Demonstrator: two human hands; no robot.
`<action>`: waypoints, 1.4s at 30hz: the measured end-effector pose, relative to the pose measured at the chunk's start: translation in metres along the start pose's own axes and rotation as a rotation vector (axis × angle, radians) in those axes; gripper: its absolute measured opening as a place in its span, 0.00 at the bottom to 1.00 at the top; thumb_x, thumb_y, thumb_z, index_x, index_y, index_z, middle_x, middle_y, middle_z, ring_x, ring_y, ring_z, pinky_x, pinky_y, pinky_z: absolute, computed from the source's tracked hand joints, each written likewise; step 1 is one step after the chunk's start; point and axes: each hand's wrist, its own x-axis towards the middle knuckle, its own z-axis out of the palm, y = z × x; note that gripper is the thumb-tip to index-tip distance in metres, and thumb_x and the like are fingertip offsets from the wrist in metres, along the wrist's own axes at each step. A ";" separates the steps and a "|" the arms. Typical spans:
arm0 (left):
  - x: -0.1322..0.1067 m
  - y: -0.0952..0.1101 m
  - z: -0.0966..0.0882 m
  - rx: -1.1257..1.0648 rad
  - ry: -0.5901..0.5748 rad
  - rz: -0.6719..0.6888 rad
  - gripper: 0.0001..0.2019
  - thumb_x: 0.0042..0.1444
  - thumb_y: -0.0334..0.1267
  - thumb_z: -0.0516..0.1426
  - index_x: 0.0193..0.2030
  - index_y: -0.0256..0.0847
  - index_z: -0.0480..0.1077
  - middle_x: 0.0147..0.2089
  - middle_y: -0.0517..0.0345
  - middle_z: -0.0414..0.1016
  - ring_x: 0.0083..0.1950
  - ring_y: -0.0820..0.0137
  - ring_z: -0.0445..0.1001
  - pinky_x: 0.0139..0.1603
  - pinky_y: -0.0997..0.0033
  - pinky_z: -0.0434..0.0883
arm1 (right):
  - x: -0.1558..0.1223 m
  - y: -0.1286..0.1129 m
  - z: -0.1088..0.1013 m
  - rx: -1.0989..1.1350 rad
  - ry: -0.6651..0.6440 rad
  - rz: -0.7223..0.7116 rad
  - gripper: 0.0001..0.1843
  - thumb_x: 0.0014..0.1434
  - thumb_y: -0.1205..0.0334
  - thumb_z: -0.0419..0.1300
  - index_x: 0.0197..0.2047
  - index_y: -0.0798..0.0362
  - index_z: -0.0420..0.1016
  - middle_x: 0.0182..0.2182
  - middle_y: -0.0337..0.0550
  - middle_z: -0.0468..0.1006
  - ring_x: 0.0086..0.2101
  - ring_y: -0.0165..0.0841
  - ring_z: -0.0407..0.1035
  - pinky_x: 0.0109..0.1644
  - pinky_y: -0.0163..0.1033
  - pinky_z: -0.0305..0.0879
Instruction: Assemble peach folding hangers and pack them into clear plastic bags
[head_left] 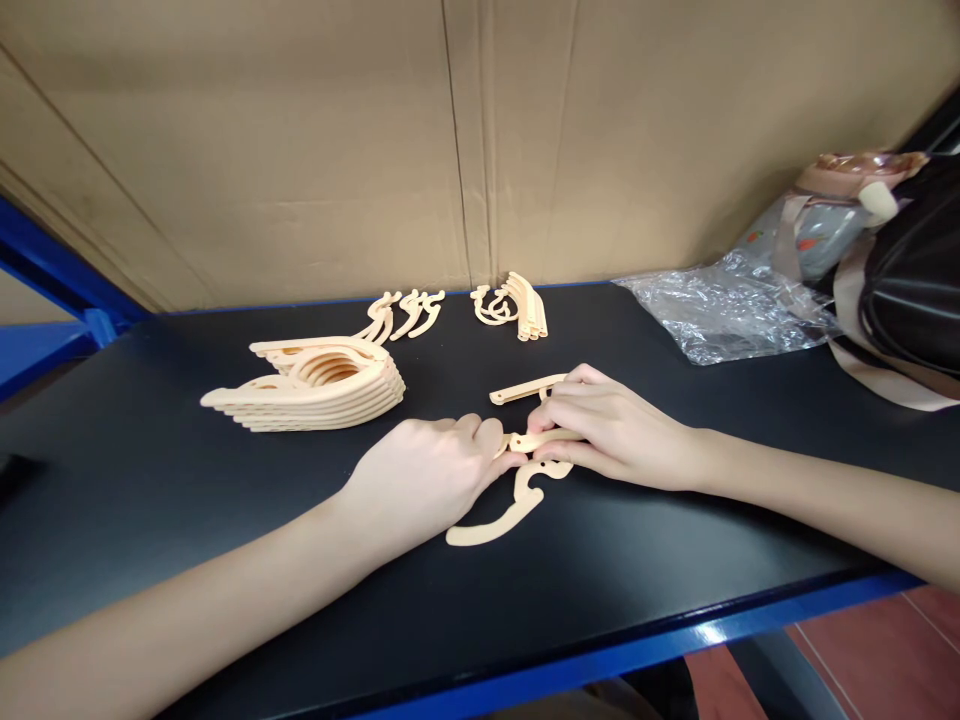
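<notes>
My left hand (427,465) is closed in a pinch on one end of a cream plastic folding-hanger part; the fingers cover most of it. Against that end, my right hand (619,430) grips a curved hanger arm (540,438), and the two parts meet between my fingertips. Just below my hands lies a curved hanger hook (495,525) on the table. A straight hanger arm (521,391) sticks out to the left, behind the fingers of my right hand, which hide its other end.
Folded hangers (322,395) form a stack at left. Loose hooks (409,315) lie at the back, with more hooks (491,306) and hanger arms (529,308) right of them. A clear plastic bag (727,305), a bottle (814,220) and a black bag (919,270) occupy the right. Cardboard (300,150) stands behind.
</notes>
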 end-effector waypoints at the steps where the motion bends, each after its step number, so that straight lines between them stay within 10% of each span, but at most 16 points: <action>1: 0.000 0.000 0.000 0.002 -0.001 0.001 0.28 0.72 0.45 0.38 0.23 0.38 0.63 0.17 0.61 0.63 0.14 0.71 0.65 0.16 0.71 0.49 | 0.000 0.000 0.000 0.003 -0.001 0.001 0.16 0.72 0.56 0.47 0.40 0.55 0.71 0.33 0.43 0.77 0.35 0.32 0.70 0.45 0.40 0.56; 42: -0.005 -0.004 0.005 -0.052 0.070 -0.004 0.19 0.67 0.42 0.50 0.24 0.40 0.64 0.20 0.64 0.65 0.20 0.71 0.69 0.19 0.70 0.54 | 0.000 0.000 -0.001 0.068 -0.027 -0.002 0.14 0.71 0.58 0.50 0.39 0.56 0.71 0.31 0.40 0.76 0.33 0.31 0.67 0.45 0.40 0.56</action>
